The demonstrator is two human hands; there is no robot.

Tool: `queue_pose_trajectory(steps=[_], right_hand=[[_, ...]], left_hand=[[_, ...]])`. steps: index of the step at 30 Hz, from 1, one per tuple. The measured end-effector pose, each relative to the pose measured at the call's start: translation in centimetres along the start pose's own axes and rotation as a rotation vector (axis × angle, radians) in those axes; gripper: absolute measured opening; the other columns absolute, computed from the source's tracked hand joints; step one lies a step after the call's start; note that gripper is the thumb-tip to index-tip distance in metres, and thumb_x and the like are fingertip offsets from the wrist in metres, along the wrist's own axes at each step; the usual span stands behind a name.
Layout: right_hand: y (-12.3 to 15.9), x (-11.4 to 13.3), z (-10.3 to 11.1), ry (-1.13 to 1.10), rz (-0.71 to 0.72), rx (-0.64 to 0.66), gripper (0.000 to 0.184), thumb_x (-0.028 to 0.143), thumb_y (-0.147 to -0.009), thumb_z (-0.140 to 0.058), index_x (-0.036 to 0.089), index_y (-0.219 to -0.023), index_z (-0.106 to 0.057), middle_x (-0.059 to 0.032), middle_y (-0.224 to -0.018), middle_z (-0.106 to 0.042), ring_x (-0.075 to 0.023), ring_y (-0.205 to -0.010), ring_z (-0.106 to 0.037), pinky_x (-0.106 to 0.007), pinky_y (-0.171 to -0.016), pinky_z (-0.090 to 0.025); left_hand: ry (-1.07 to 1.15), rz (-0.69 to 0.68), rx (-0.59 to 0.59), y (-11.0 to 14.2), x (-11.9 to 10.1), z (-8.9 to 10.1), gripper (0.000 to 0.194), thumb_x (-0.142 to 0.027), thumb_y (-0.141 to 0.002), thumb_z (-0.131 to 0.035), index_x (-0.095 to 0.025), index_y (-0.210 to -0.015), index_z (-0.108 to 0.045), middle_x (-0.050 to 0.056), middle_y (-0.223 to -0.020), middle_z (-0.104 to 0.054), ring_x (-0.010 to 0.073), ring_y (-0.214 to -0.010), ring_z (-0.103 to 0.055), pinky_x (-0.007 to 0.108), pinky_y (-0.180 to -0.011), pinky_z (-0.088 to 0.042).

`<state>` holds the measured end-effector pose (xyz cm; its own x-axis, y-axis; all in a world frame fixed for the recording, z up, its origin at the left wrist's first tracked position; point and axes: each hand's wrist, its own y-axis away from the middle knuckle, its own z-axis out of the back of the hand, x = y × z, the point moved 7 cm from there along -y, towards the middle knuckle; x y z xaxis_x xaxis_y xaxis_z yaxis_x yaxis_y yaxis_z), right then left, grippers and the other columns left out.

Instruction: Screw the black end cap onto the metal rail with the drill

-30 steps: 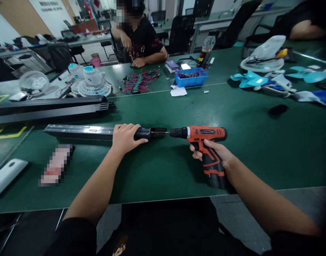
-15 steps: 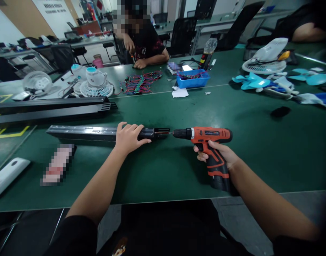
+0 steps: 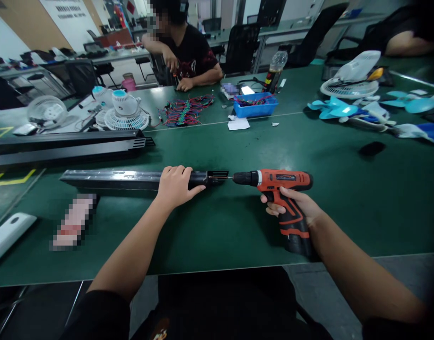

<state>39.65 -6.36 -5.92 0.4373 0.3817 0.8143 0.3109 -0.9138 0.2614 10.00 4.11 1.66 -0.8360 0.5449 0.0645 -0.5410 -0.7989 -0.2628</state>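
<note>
Lying crossways in front of you on the green table (image 3: 234, 231), the black bar (image 3: 132, 177) is passing right under your left hand (image 3: 175, 186), with its slotted end poking out past your thumb and most of its length running off the other way. You're gripping it from above near that end, fingers going over the far side, thumb angling out along the near side, so that hand is spreading about as wide as the bar.

Your right hand (image 3: 305, 204) is wrapping snugly around the handle of the red-and-black drill (image 3: 284, 179), just off the bar's slotted end. The bit (image 3: 230, 177) is pointing at that end, but I can't tell if it's actually touching.

Container-wise, a blue tray (image 3: 256, 110) is sitting beyond the bar and to its right, holding a tangle of wires (image 3: 254, 100). A plastic bottle (image 3: 273, 73) is standing upright behind it, farther from the bar.
</note>
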Motion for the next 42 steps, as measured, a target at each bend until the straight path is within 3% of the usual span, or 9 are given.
queue_pose_trajectory(steps=[11, 16, 22, 29, 36, 42], right_hand=[[-0.2, -0.1, -0.4, 0.036, -0.027, 0.042, 0.031, 0.047, -0.092, -0.07, 0.016, -0.098, -0.072, -0.0056, -0.073, -0.065, -0.014, -0.053, -0.041, -0.035, -0.057, -0.047], [-0.1, 0.0, -0.5, -0.003, -0.014, 0.021, 0.029, 0.044, -0.091, -0.072, 0.016, -0.1, -0.072, -0.0075, -0.085, -0.07, -0.0115, -0.052, -0.041, -0.032, -0.055, -0.048], [-0.1, -0.1, -0.5, -0.021, -0.034, 0.039, 0.028, 0.044, -0.09, -0.073, 0.017, -0.097, -0.072, -0.0042, -0.071, -0.065, -0.0126, -0.052, -0.041, -0.031, -0.055, -0.047], [-0.2, -0.3, -0.5, -0.043, -0.062, 0.058, 0.032, 0.045, -0.09, -0.075, 0.014, -0.098, -0.073, -0.0039, -0.068, -0.063, -0.0132, -0.054, -0.043, -0.031, -0.055, -0.047], [-0.3, -0.4, 0.0, -0.06, -0.02, 0.002, 0.028, 0.041, -0.091, -0.072, 0.015, -0.102, -0.072, -0.0084, -0.087, -0.072, -0.0102, -0.051, -0.041, -0.031, -0.054, -0.046], [-0.2, -0.5, 0.1, -0.044, -0.028, 0.014, 0.028, 0.042, -0.093, -0.07, 0.016, -0.103, -0.072, -0.0053, -0.075, -0.067, -0.0123, -0.052, -0.041, -0.031, -0.054, -0.045]], left_hand=[[0.094, 0.077, -0.053, -0.3, -0.3, -0.4, 0.068, -0.083, -0.086, -0.059, -0.02, -0.112, -0.07, 0.016, -0.112, -0.074, 0.0369, -0.11, -0.066, 0.05, -0.101, -0.041], [0.112, 0.057, -0.059, -0.2, -0.6, -0.3, 0.067, -0.079, -0.091, -0.056, -0.029, -0.136, -0.066, 0.01, -0.118, -0.076, 0.0341, -0.115, -0.066, 0.051, -0.107, -0.036], [0.096, -0.08, 0.049, -0.5, -1.2, -0.4, 0.06, -0.063, -0.103, -0.05, -0.038, -0.157, -0.048, 0.008, -0.124, -0.074, 0.03, -0.115, -0.066, 0.045, -0.1, -0.04], [0.123, -0.093, 0.049, -0.7, -1.2, -0.4, 0.05, -0.061, -0.106, -0.045, -0.039, -0.148, -0.059, 0.006, -0.125, -0.074, 0.0293, -0.115, -0.067, 0.045, -0.098, -0.04], [0.14, -0.088, -0.002, -0.6, -1.5, -0.1, 0.048, -0.059, -0.105, -0.046, -0.035, -0.142, -0.065, 0.006, -0.119, -0.075, 0.0295, -0.109, -0.069, 0.046, -0.097, -0.043], [0.129, -0.089, -0.032, -0.5, -1.7, -0.1, 0.046, -0.056, -0.104, -0.049, -0.033, -0.139, -0.066, 0.006, -0.116, -0.075, 0.0294, -0.105, -0.069, 0.046, -0.095, -0.044]])
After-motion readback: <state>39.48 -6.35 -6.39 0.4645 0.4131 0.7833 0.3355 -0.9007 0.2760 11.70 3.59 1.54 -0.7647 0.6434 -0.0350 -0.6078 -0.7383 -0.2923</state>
